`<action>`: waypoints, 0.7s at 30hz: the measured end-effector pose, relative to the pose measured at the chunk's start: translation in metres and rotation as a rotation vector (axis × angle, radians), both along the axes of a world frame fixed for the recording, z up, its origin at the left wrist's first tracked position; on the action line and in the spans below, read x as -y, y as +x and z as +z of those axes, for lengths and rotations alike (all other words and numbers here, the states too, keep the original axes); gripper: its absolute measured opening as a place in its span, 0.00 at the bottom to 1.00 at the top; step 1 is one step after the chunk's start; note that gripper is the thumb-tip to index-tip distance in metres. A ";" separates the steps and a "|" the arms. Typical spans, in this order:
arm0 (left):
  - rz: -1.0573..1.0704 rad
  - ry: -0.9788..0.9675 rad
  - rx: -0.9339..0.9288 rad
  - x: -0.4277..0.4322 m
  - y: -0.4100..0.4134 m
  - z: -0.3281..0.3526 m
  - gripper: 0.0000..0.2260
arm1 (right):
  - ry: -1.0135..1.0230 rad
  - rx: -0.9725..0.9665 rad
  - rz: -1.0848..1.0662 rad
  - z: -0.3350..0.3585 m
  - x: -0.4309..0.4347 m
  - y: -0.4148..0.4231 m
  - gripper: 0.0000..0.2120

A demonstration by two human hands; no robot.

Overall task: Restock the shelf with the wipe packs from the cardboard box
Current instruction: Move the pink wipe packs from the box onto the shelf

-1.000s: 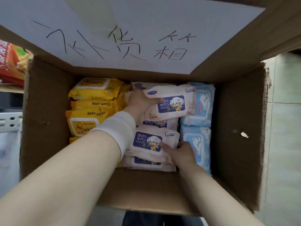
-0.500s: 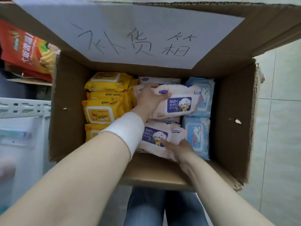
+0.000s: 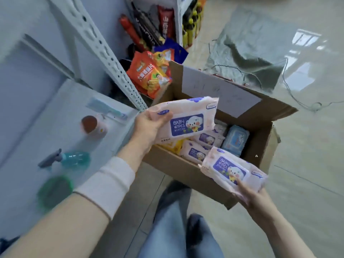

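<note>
Two packs are up and clear of the box! The left hand (image 3: pixel 149 127) grips one pink wipe pack (image 3: pixel 188 121) by its end at centre frame, thumb curled over the top, above the near-left corner of the cardboard box (image 3: pixel 186 172). The right hand (image 3: pixel 255 200) holds a second pink pack (image 3: pixel 232 170) at lower right, fingers (image 3: pixel 242 186) wrapped onto its face. More packs (image 3: pixel 195 152) lie inside the box. The shelf (image 3: pixel 55 112) fills the left of the frame, blurred, carrying what looks like a spray bottle (image 3: pixel 68 159) and a jar (image 3: pixel 91 124). Smart play here: swing left and set each pack flat, label up, on a bare patch beside those items, one hand at a time.
</note>
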State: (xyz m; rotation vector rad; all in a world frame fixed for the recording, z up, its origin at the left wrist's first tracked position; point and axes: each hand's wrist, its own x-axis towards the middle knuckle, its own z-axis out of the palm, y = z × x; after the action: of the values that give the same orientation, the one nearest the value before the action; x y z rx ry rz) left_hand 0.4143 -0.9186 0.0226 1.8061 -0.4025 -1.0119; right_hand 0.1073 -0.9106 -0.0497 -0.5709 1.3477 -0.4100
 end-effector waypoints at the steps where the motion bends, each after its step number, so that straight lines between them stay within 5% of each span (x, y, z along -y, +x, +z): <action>1: 0.045 -0.051 0.023 -0.022 0.006 0.022 0.13 | -0.035 0.037 0.030 0.016 -0.006 0.000 0.14; 6: 0.291 -0.187 0.171 -0.138 0.036 0.131 0.06 | -0.104 0.174 0.184 0.106 -0.034 0.024 0.09; 12: 0.513 -0.412 0.342 -0.273 0.084 0.238 0.06 | -0.217 0.274 0.416 0.203 -0.072 0.115 0.19; 21: 0.879 -0.528 0.456 -0.495 0.161 0.283 0.04 | -0.325 0.510 0.752 0.278 -0.203 0.264 0.20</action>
State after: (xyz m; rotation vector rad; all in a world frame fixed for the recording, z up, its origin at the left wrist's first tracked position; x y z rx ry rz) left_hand 0.5755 -0.4238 0.3056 1.4600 -0.0904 0.1206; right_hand 0.3714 -0.7077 0.2285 -1.1030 0.5134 -0.1313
